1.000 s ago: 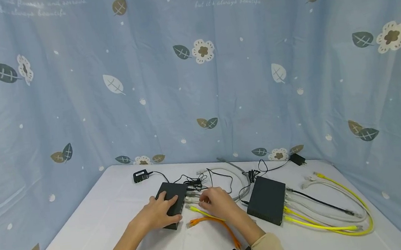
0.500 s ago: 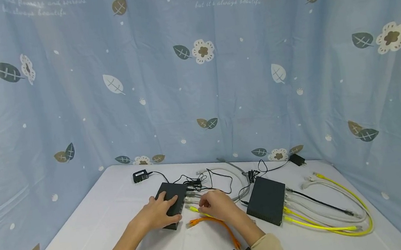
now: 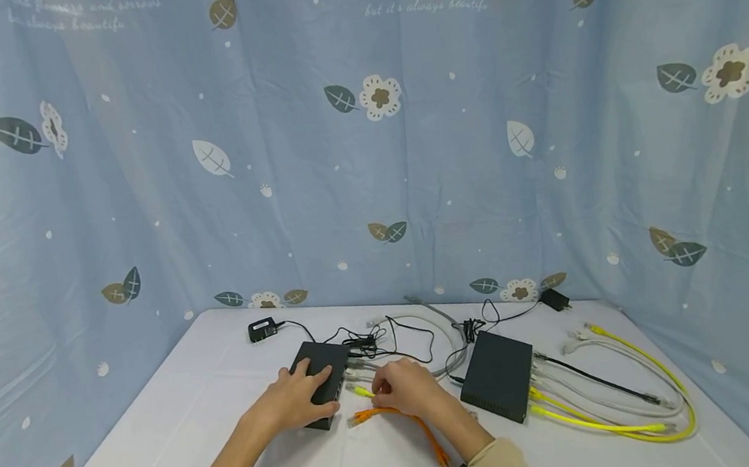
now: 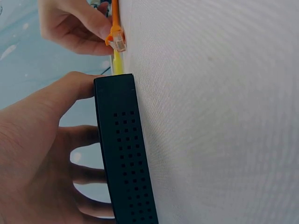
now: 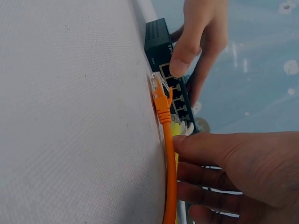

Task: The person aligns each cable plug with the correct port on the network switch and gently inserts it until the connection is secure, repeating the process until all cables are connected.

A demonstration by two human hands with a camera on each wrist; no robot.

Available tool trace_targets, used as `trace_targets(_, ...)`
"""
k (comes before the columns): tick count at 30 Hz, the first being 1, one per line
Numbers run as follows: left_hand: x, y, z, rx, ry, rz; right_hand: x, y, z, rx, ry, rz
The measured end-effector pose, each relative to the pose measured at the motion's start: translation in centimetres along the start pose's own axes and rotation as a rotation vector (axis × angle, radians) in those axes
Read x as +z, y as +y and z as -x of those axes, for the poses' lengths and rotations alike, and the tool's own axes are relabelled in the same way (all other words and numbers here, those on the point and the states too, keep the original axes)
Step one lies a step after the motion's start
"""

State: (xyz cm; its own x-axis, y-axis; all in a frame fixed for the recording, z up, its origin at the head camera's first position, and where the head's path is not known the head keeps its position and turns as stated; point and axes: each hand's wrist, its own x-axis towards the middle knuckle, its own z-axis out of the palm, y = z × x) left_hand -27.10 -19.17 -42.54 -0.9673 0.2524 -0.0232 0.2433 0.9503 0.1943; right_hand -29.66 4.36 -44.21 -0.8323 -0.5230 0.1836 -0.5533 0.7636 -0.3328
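My left hand [image 3: 291,399] rests with spread fingers on top of a small black network switch [image 3: 317,354], its thumb at the port edge. In the right wrist view that thumb touches the rim beside the row of ports [image 5: 177,99]. Just right of the switch, my right hand [image 3: 409,390] pinches a yellow network cable [image 3: 362,392] between thumb and fingers, close behind its plug. The plug lies near the ports; whether it touches the switch is unclear. An orange network cable [image 3: 428,437] lies nearer me, its clear plug [image 5: 156,81] loose on the table.
A second black switch [image 3: 500,375] sits to the right, with yellow, white and black cables [image 3: 594,370] running from it. Black power leads, grey cables and two power adapters [image 3: 263,329] lie at the back. A blue patterned curtain [image 3: 365,150] hangs behind the white table.
My right hand has shifted slightly toward me along the yellow cable's plug end. The left hand has stayed on the switch.
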Motion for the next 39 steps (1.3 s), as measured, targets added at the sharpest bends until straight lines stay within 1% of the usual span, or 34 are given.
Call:
trace_targets(9,0.01,0.02,-0.07,0.000,0.005,0.001,-0.02,-0.16,0.09,0.006,-0.007,0.021)
trace_targets(18,0.00,-0.01,-0.02,-0.006,-0.005,0.009,0.05,-0.14,0.12,0.026,-0.031,0.008)
trace_targets(25,-0.03,0.01,-0.11,-0.005,0.002,0.004,-0.01,-0.19,0.09,0.031,-0.039,0.009)
trace_targets(32,-0.01,0.06,-0.14,-0.011,0.001,-0.001,-0.09,-0.32,0.20,0.023,-0.038,0.024)
trace_targets(39,0.14,-0.03,-0.12,-0.004,0.009,0.001,-0.23,-0.48,0.36,0.015,-0.039,0.028)
